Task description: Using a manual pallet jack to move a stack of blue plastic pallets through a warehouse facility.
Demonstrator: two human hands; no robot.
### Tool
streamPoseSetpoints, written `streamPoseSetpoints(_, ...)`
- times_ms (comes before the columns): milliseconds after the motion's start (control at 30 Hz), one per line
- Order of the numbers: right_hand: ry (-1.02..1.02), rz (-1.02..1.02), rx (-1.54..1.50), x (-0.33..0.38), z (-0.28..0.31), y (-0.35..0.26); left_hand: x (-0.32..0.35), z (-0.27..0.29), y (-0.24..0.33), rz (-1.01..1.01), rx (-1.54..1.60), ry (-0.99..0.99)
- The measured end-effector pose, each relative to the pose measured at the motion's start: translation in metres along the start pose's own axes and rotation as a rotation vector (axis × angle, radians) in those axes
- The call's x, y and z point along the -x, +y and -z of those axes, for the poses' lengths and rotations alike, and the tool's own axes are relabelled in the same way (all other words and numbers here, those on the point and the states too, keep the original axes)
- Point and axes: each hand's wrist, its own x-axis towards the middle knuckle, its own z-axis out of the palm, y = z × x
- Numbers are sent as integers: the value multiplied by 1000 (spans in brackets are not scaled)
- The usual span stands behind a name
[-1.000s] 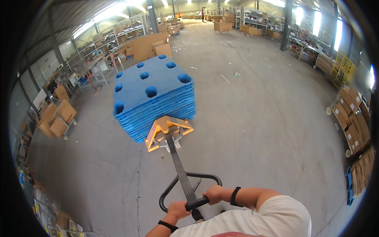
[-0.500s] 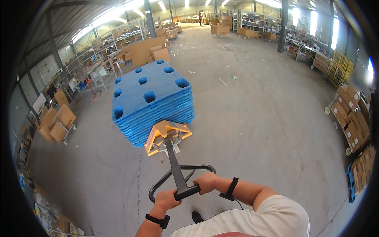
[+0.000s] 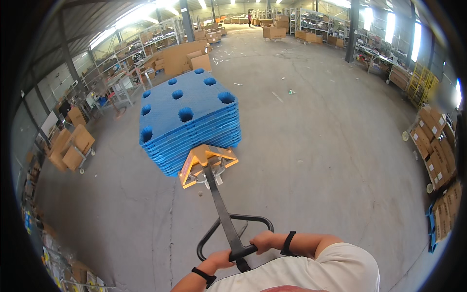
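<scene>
Both my hands grip the black handle (image 3: 223,207) of a yellow pallet jack (image 3: 203,158). My left hand (image 3: 220,259) is closed on the left end of the handle's crossbar, low and near my body. Just to the right of the shaft, my right hand (image 3: 262,241) is wrapped round the other end. A tall stack of blue plastic pallets (image 3: 168,104), with round holes in its top, stands against the yellow frame on the far side. The jack's forks are hidden under the stack.
Carts of cardboard boxes stand at the left (image 3: 78,148) and right (image 3: 433,141). Open cartons (image 3: 182,61) lie behind the pallets. Grey posts (image 3: 352,31), a yellow rack (image 3: 421,85) and shelves line the sides. Paper scraps litter the concrete floor (image 3: 311,160). Far off, a person (image 3: 250,19) stands.
The handle has swung down toward my body and slightly right, with both hands staying on it. The pallet stack keeps nearly the same place in view.
</scene>
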Motion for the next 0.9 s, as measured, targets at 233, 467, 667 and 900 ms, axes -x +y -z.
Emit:
streamPoseSetpoints(233, 66, -2, -26, 32, 79, -17, 32, 59, 29, 31, -109, 265)
streamPoseSetpoints(467, -63, -7, 46, -14, -44, 9, -13, -49, 13, 166, -39, -16)
streamPoseSetpoints(667, 15, -21, -9, -14, 24, 5, -3, 17, 2, 76, -13, 91)
streamPoseSetpoints(900, 41, 30, 34, -8, 68, -3, 9, 61, 4, 31, -41, 187)
